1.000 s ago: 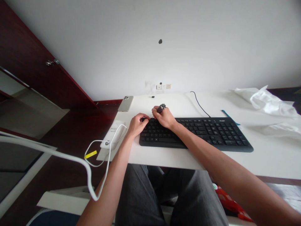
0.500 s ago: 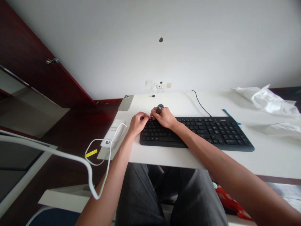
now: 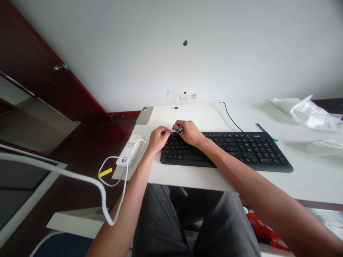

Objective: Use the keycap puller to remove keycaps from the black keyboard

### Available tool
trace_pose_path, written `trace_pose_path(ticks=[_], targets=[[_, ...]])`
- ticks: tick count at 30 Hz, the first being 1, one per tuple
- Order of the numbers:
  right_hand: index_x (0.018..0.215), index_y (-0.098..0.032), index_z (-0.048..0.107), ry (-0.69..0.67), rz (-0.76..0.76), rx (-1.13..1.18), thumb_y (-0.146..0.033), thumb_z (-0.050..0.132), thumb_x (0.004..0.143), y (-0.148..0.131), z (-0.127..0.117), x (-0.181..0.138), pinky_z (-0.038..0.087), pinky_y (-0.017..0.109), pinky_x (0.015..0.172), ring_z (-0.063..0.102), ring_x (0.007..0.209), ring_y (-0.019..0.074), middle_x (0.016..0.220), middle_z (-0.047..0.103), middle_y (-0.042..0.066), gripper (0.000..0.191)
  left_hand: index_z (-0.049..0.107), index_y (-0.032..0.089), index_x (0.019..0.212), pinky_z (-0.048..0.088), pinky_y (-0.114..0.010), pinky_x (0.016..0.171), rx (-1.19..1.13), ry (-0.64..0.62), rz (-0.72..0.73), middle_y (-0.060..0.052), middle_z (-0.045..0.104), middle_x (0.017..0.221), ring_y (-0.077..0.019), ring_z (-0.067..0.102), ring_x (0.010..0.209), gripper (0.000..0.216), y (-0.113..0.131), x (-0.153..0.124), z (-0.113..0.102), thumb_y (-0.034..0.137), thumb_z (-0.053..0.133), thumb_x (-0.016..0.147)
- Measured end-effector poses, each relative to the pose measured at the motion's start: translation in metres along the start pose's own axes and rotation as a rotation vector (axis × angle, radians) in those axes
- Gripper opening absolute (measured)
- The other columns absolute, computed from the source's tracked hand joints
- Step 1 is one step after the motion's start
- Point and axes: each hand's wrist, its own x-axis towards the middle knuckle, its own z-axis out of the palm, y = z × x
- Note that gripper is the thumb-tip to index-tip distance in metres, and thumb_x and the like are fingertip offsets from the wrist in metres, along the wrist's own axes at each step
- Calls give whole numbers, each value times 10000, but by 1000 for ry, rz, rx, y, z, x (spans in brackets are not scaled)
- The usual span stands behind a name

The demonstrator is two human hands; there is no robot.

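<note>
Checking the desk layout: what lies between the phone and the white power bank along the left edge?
In the head view, bare white desk lies between the phone and the power bank; nothing sits there.

I count: one black keyboard (image 3: 226, 150) under my hands, one phone (image 3: 144, 115) beyond left hand (image 3: 158, 138), one power bank (image 3: 130, 150) beside it, one plastic bag (image 3: 308, 112) far right of right hand (image 3: 189, 132).
</note>
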Motion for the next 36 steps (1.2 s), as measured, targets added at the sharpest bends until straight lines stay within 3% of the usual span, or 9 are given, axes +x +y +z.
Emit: trace_pose_path(ticks=[14,25,36], targets=[[748,-211,544,32,-32,-95,-263,474,981,-5,-1,0,321,275,666,535,657,173,744,665,63,249,699,212,764,482,-273,808,70,64,-11,-23,749,883,-182,670,853,245,9,-3,2,262,528,932],[806,-206,611,19,6,-147,-274,509,967,-3,-1,0,287,285,653,600,689,199,736,687,65,202,709,205,729,466,-269,805,73,68,-1,-21,749,854,-177,671,831,288,9,-3,3,251,502,925],[781,-167,693,8,229,-10,-268,490,976,-13,-1,5,402,268,706,667,722,201,731,726,86,299,712,208,719,474,-277,795,37,64,25,-22,742,855,-180,677,844,283,6,-3,4,249,509,914]])
